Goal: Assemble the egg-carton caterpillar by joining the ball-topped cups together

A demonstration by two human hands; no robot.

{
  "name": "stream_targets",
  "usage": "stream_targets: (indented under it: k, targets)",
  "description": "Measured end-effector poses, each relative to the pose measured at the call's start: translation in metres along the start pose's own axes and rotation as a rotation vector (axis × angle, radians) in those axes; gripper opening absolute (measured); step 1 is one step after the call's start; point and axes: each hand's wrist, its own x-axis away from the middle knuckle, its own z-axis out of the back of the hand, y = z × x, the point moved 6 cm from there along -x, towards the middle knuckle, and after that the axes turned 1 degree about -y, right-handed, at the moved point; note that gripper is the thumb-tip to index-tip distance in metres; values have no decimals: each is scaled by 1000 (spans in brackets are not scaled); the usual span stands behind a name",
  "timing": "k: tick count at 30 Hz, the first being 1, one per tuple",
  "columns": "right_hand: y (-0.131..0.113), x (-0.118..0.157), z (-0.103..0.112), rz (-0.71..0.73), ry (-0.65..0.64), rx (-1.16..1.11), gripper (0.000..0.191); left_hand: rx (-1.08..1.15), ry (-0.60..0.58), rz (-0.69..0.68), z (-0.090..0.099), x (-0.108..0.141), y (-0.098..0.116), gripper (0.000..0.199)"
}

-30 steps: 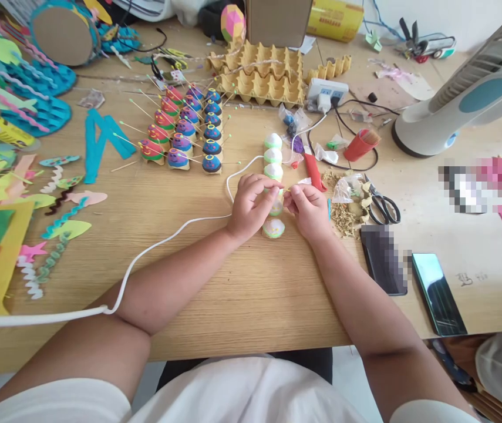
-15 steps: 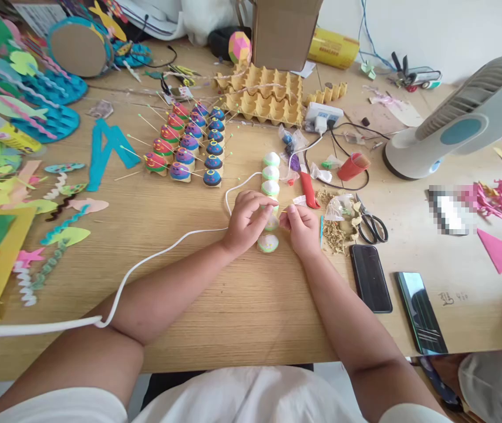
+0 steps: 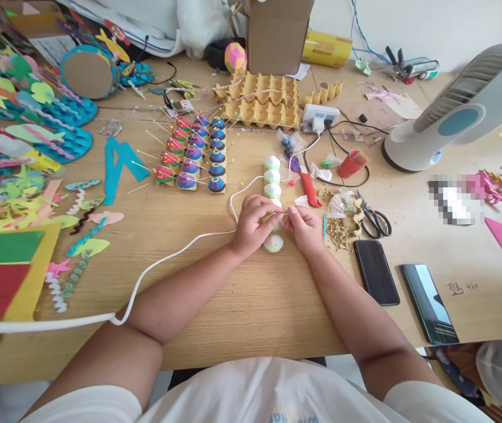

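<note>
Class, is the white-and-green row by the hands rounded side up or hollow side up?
Rounded side up: the row shows white tops bulging upward like domes.

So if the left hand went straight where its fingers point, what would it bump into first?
Probably the right hand, whose fingertips are just across from those of the left hand. Something thin and yellowish shows between them and might touch first; depth is hard to judge.

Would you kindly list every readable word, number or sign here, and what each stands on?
"460", apparently: handwritten on the table; the mark beside it is unclear.
Too small or blurred to read: print on the yellow roll, white shirt and yellow-labelled bottle.
</note>
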Motion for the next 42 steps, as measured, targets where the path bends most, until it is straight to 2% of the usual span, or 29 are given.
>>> stream_targets:
  k: [10, 17, 24, 31, 36, 42]
  targets:
    - [-1, -3, 0, 19, 1, 2, 75, 12, 26, -16, -1, 2, -2, 20]
    - [2, -3, 2, 25, 9, -16, 73, 5, -14, 35, 2, 2, -3, 21]
    - [-4, -1, -1, 14, -22, -2, 75, 7, -15, 2, 2, 2, -1, 14]
    - [-5, 0, -3, 27, -45, 7, 76, -20, -14, -6, 2, 2, -2, 20]
    - [-3, -1, -2, 25, -27, 5, 76, -22, -46, 58, 1, 2, -6, 25]
    - [-3, 0, -2, 21, -88, -51, 70, -58, -34, 80, -1, 3, -7, 32]
